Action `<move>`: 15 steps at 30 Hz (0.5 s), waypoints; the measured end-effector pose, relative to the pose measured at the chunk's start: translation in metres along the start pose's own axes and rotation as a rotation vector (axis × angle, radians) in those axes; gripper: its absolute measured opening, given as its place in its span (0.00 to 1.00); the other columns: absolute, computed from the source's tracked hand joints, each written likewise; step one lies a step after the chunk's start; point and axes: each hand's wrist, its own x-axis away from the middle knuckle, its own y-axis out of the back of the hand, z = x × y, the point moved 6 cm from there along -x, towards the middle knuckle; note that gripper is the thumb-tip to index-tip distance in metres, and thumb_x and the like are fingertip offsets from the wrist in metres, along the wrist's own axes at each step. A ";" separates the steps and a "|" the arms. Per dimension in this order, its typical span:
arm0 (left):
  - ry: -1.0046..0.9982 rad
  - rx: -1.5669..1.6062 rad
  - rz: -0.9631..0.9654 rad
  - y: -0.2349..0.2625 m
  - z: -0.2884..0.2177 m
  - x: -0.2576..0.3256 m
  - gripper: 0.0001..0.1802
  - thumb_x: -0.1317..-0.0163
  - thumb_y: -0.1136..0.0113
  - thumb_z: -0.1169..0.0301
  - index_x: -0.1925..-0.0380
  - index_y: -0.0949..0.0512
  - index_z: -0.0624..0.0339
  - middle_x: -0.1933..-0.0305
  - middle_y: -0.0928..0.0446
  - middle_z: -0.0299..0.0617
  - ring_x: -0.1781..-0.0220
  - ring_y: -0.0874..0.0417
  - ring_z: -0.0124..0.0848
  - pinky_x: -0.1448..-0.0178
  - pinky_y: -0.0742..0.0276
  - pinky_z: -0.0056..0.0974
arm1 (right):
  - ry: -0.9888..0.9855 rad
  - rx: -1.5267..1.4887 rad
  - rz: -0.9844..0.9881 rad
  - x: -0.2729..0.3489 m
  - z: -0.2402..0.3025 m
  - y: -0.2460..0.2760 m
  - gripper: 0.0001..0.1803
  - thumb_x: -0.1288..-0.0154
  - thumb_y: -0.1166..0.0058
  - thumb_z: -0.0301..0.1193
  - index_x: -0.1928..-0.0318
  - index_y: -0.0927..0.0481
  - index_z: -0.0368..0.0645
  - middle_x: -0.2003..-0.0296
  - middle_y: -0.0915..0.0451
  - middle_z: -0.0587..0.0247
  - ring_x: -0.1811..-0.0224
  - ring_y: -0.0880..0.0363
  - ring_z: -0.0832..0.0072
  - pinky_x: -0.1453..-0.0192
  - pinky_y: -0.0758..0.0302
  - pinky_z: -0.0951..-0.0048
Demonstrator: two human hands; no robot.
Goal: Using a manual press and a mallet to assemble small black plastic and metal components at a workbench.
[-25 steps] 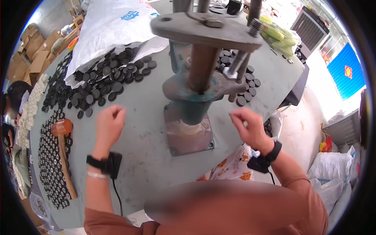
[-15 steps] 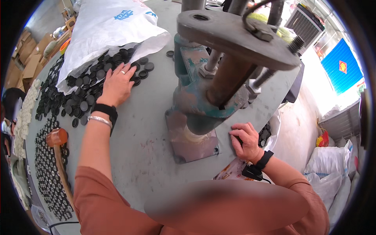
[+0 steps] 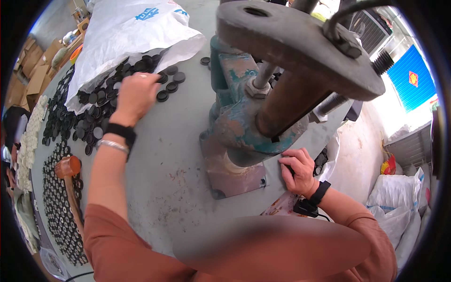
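Observation:
My left hand (image 3: pixel 136 93) reaches out palm down onto a heap of black round caps (image 3: pixel 96 115) that spill from a white sack (image 3: pixel 127 33) at the far left of the grey table (image 3: pixel 169 155). Its fingers curl over the caps and are hidden by the back of the hand. My right hand (image 3: pixel 298 170) rests with curled fingers at the table's near right edge, touching the base of a rusty teal hand press (image 3: pixel 249 117). A small dark bit shows between its thumb and fingers. Both wrists wear black bands.
A wooden mallet (image 3: pixel 70 183) lies at the left beside rows of black rings (image 3: pixel 56 211). White pieces (image 3: pixel 28 145) lie along the left rim. More black caps (image 3: pixel 322 157) sit right of the press. White sacks (image 3: pixel 394 202) stand on the floor at right.
My left hand went from in front of the press out to the heap of caps. My right hand dropped to the table edge by the press base. The view moved closer to the press.

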 end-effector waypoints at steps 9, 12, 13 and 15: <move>0.057 0.006 0.166 -0.024 -0.044 -0.038 0.12 0.41 0.42 0.63 0.60 0.21 0.56 0.57 0.20 0.42 0.50 0.21 0.41 0.47 0.29 0.51 | 0.003 -0.011 -0.013 0.001 0.002 -0.001 0.11 0.57 0.43 0.22 0.67 0.19 0.42 0.62 0.21 0.59 0.70 0.26 0.63 0.67 0.28 0.68; 0.156 0.336 0.009 -0.031 -0.028 -0.030 0.14 0.40 0.42 0.69 0.55 0.22 0.60 0.57 0.20 0.45 0.51 0.19 0.40 0.47 0.26 0.47 | 0.007 -0.021 -0.021 0.000 0.004 -0.001 0.11 0.57 0.43 0.22 0.67 0.19 0.43 0.62 0.21 0.59 0.70 0.26 0.63 0.67 0.27 0.68; 0.161 0.330 0.008 -0.034 -0.024 -0.024 0.14 0.40 0.42 0.69 0.55 0.22 0.60 0.57 0.20 0.45 0.51 0.19 0.40 0.47 0.26 0.47 | 0.009 -0.022 -0.023 0.000 0.005 -0.001 0.11 0.57 0.43 0.22 0.67 0.19 0.43 0.63 0.20 0.60 0.70 0.26 0.63 0.66 0.27 0.68; 0.250 1.105 -0.131 -0.016 -0.027 -0.016 0.18 0.39 0.43 0.73 0.48 0.26 0.67 0.55 0.21 0.47 0.53 0.18 0.37 0.51 0.23 0.40 | -0.003 -0.015 -0.030 0.002 0.002 0.001 0.11 0.57 0.44 0.22 0.67 0.19 0.42 0.63 0.20 0.60 0.70 0.26 0.63 0.66 0.27 0.68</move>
